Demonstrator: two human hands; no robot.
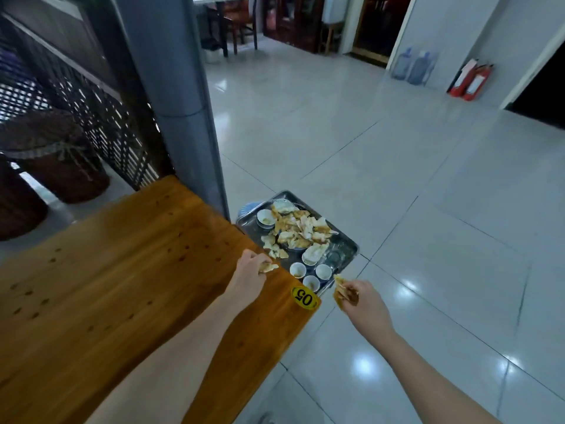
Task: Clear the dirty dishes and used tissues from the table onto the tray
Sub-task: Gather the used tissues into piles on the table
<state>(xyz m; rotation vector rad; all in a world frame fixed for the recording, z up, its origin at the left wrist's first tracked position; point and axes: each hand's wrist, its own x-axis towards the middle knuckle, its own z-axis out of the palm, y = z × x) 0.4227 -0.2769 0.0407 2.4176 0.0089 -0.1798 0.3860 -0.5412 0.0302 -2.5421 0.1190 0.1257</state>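
Observation:
A metal tray (347, 244) sits just past the wooden table's (122, 270) far corner. It holds several small white cups (323, 271), bowls (265, 217) and a heap of crumpled stained tissues (301, 229). My left hand (252, 270) is over the table edge beside the tray and pinches a crumpled tissue (269, 267). My right hand (359, 301) is off the table, near the tray's front corner, and grips another stained tissue (340, 286).
A yellow oval tag reading 05 (304, 298) is stuck on the table corner. A grey pillar (171, 87) and a lattice screen (91, 111) stand behind the table. Wicker baskets (58, 154) sit at left. White tiled floor (397, 163) spreads right.

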